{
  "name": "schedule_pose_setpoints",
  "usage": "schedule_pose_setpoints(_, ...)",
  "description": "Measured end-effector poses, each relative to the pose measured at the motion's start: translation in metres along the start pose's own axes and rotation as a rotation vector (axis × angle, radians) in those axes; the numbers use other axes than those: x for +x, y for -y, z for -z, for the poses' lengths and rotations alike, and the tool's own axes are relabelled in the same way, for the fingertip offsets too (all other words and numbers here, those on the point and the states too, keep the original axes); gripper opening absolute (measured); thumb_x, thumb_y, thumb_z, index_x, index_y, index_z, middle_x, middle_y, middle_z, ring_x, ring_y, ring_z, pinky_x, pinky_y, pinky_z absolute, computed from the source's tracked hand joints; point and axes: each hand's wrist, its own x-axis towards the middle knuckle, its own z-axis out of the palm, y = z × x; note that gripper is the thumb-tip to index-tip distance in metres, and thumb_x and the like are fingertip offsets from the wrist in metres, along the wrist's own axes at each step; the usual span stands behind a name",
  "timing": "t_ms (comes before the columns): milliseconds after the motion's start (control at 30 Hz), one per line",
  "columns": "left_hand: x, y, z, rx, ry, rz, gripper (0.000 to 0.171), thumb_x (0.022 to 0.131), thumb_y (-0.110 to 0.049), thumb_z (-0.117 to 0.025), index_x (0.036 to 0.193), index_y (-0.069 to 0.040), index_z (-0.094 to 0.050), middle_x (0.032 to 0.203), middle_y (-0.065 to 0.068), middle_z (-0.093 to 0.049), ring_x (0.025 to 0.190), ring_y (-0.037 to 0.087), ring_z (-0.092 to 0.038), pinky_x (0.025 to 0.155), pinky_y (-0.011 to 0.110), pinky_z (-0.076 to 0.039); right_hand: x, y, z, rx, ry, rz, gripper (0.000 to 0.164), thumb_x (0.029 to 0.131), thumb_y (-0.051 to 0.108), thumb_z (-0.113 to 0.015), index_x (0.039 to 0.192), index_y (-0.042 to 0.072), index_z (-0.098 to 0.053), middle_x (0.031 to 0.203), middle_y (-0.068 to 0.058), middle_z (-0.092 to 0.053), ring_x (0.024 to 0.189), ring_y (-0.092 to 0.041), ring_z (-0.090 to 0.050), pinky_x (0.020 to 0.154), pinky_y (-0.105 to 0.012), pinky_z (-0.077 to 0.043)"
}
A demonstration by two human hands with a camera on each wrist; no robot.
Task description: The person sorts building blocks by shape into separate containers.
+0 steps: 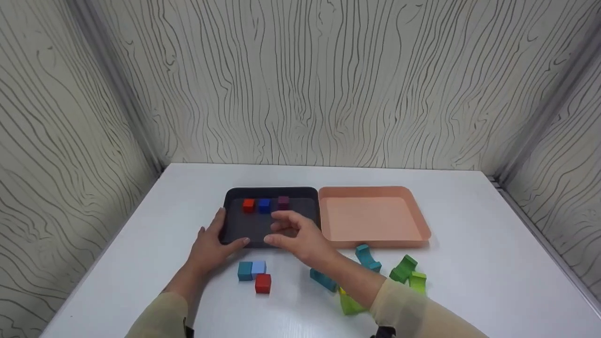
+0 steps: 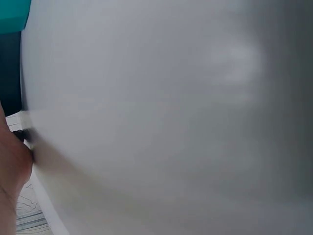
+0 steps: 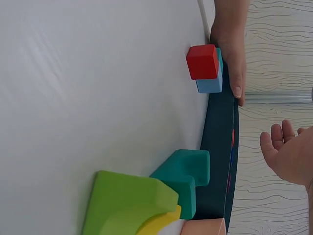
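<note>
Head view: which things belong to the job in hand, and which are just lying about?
Probably the job: left hand, right hand, black tray, cubes inside it, loose cubes in front.

Apparently just lying about: pink tray, curved blocks.

Soft light, clear head view
Left wrist's hazy tabletop (image 2: 146, 117) — glare upper right, dim right edge, faint shadow (image 2: 73, 174) by the left hand (image 2: 14, 164).

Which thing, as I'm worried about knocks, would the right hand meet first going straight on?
Probably the dark tray, toward its left side, though the left hand lies close and the height of the right hand is unclear.
</note>
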Motion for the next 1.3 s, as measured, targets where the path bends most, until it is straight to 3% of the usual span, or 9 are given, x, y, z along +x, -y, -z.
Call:
schedule_pose_setpoints(167, 0.001, 0.001, -0.001, -0.003, 0.005, -0.002, 0.123, 0.086, -0.076, -0.072, 0.172, -0.014, -0.010, 0.177, 0.011, -0.013, 0.158, 0.054, -0.008, 0.125, 0.069, -0.006, -0.010, -0.005, -0.008, 0.001, 0.012, -0.019, 0.058, 0.097, 0.033, -0.081, 0.147, 0.014, -0.060, 0.132, -0.007, -0.067, 0.127, -0.027, -0.063, 0.106, -0.035, -0.054)
schedule_pose_setpoints(400, 0.000, 0.005, 0.003, 0.011, -0.003, -0.022, 0.122, 0.087, -0.073, -0.073, 0.171, -0.009, -0.011, 0.176, 0.014, -0.014, 0.161, 0.042, -0.015, 0.127, 0.065, -0.002, -0.024, -0.011, -0.025, 0.066, 0.034, -0.055, 0.052, 0.096, 0.026, -0.082, 0.143, 0.014, -0.062, 0.133, -0.001, -0.066, 0.131, -0.027, -0.059, 0.113, -0.044, -0.049)
schedule_pose_setpoints(667, 0.000, 0.003, 0.002, 0.017, 0.023, 0.013, 0.125, 0.085, -0.078, -0.071, 0.172, -0.015, -0.008, 0.178, 0.011, -0.011, 0.159, 0.052, -0.007, 0.125, 0.069, -0.006, -0.038, -0.025, -0.032, 0.052, 0.045, -0.133, 0.049, 0.095, 0.031, -0.084, 0.139, 0.020, -0.065, 0.138, -0.002, -0.064, 0.133, -0.030, -0.056, 0.115, -0.048, -0.047)
schedule_pose_setpoints(900, 0.001, 0.002, 0.001, 0.016, 0.017, 0.002, 0.124, 0.085, -0.078, -0.071, 0.172, -0.015, -0.008, 0.178, 0.010, -0.012, 0.161, 0.047, -0.008, 0.126, 0.067, -0.003, -0.043, -0.033, -0.037, -0.007, 0.051, -0.152, 0.047, 0.094, 0.032, -0.084, 0.137, 0.023, -0.068, 0.137, 0.002, -0.066, 0.129, -0.025, -0.058, 0.114, -0.048, -0.048)
schedule_pose_setpoints(1133, 0.001, 0.004, 0.001, 0.015, 0.023, 0.007, 0.124, 0.085, -0.079, -0.070, 0.172, -0.017, -0.008, 0.178, 0.009, -0.011, 0.159, 0.053, -0.005, 0.124, 0.070, -0.006, -0.044, -0.042, -0.041, -0.030, 0.044, -0.168, 0.048, 0.092, 0.034, -0.086, 0.136, 0.024, -0.069, 0.134, 0.005, -0.066, 0.126, -0.023, -0.058, 0.117, -0.050, -0.044)
schedule_pose_setpoints(1300, 0.001, 0.003, 0.002, 0.009, 0.023, -0.008, 0.124, 0.085, -0.077, -0.072, 0.172, -0.014, -0.008, 0.177, 0.011, -0.011, 0.160, 0.048, -0.008, 0.126, 0.068, -0.003, -0.043, -0.049, -0.043, -0.019, 0.050, -0.150, 0.048, 0.092, 0.030, -0.086, 0.136, 0.024, -0.069, 0.133, 0.006, -0.066, 0.127, -0.023, -0.057, 0.118, -0.050, -0.042)
